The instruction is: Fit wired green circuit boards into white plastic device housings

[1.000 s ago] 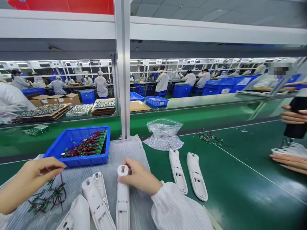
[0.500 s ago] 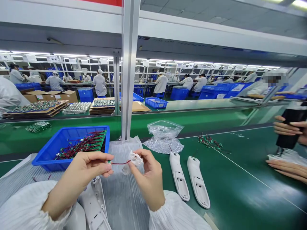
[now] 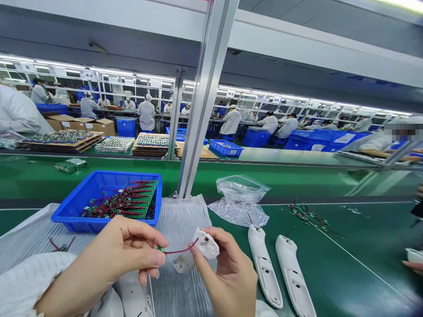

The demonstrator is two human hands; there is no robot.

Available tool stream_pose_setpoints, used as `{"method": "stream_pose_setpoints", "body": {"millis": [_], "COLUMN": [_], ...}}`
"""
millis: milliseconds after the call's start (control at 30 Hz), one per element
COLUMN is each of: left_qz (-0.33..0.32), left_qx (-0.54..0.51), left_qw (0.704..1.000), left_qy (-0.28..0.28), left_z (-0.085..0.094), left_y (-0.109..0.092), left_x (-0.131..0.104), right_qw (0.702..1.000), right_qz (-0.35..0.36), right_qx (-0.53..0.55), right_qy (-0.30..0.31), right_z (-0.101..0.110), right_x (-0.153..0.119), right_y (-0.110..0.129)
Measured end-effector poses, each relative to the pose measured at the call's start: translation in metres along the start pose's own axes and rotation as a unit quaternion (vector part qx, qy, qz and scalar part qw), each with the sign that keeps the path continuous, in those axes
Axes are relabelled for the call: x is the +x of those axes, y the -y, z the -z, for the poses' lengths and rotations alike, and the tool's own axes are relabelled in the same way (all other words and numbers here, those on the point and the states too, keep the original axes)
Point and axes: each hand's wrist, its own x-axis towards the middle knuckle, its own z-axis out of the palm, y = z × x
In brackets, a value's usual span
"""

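Observation:
My left hand (image 3: 132, 253) pinches a small green circuit board (image 3: 160, 249) between thumb and fingertips. From it a dark red wire (image 3: 178, 252) runs across to a white plastic cap (image 3: 209, 245), which my right hand (image 3: 228, 268) grips by its edges with the hollow inside showing. Below the wire, a small translucent white piece (image 3: 183, 263) shows near the foam sheet (image 3: 178, 293); whether it hangs or lies there I cannot tell. White handle-shaped housings (image 3: 137, 295) lie partly hidden under my left wrist.
A blue bin (image 3: 76, 207) of wired green boards stands at the left. Two white housing halves (image 3: 264, 264) lie at the right, near a clear plastic bag (image 3: 243, 198) and a pile of wired boards (image 3: 307, 215). A metal post (image 3: 205, 101) rises ahead. A co-worker's hand (image 3: 413, 264) shows far right.
The view has turned, and most things sit further right or lower in it. The cap is tilted so its inside shows more. Both hands keep their holds.

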Motion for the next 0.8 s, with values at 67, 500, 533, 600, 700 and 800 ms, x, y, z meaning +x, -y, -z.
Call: {"method": "stream_pose_setpoints", "body": {"millis": [67, 500, 533, 600, 700, 800], "left_qz": [0.02, -0.173, -0.224, -0.328, -0.449, -0.498], "left_qx": [-0.016, 0.037, 0.074, 0.167, 0.332, 0.445], "left_qw": [1.0, 0.981, 0.966, 0.917, 0.809, 0.719], "left_qy": [0.015, -0.079, -0.106, -0.156, -0.185, -0.19], "left_z": [-0.001, -0.012, -0.013, -0.014, -0.014, -0.015], "left_y": [0.001, 0.009, 0.01, 0.013, 0.019, 0.024], "left_x": [-0.002, -0.008, -0.009, -0.01, -0.011, -0.011], "right_qw": [1.0, 0.963, 0.952, 0.941, 0.932, 0.915], "right_qz": [0.0, -0.197, -0.215, -0.207, -0.176, -0.188], "right_qx": [0.001, 0.18, 0.211, 0.252, 0.279, 0.305], "right_qy": [-0.005, 0.044, 0.055, 0.091, 0.148, 0.185], "right_z": [0.0, -0.015, -0.017, -0.021, -0.021, -0.021], "right_x": [-0.001, -0.017, -0.019, -0.022, -0.023, -0.021], "right_y": [0.0, 0.006, 0.006, 0.006, 0.004, 0.004]}}
